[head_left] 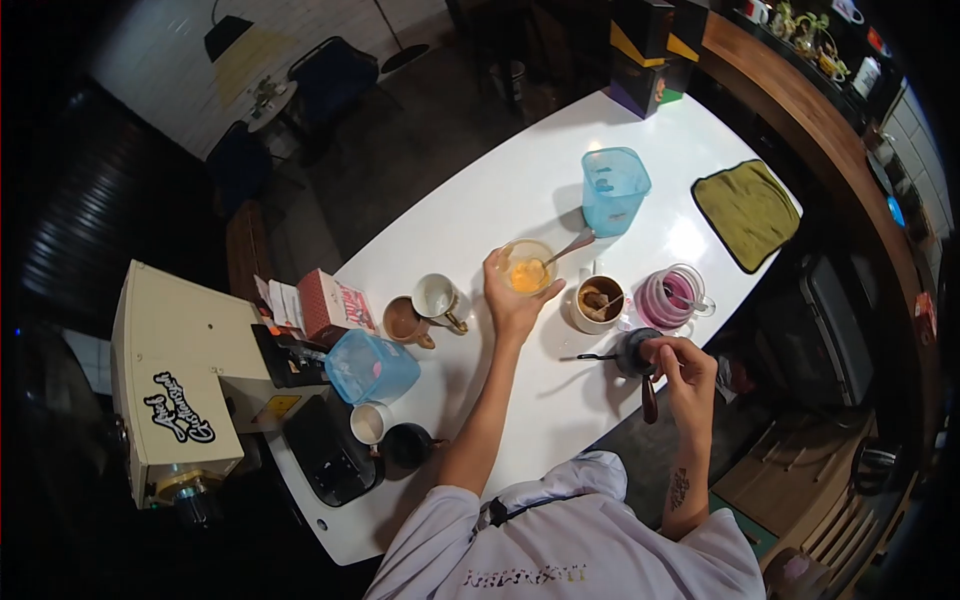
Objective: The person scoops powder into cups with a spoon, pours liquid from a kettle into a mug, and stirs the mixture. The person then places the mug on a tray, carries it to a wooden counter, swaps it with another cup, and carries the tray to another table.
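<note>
your left hand (515, 305) clasped a round translucent cup (516, 251) of orange contents (525, 274); your right hand (690, 375) pinched a dark, brown-handled kettle (630, 354).

Single head-worn camera, wide-angle. Orientation: forward and steeply downward over the tabletop (545, 410), which runs diagonally across the view. Range: close; both hands (514, 300) lie near mid-frame, the wearer's shirt (560, 535) occupies the lower edge, and distant chairs (335, 80) appear at upper left.
</note>
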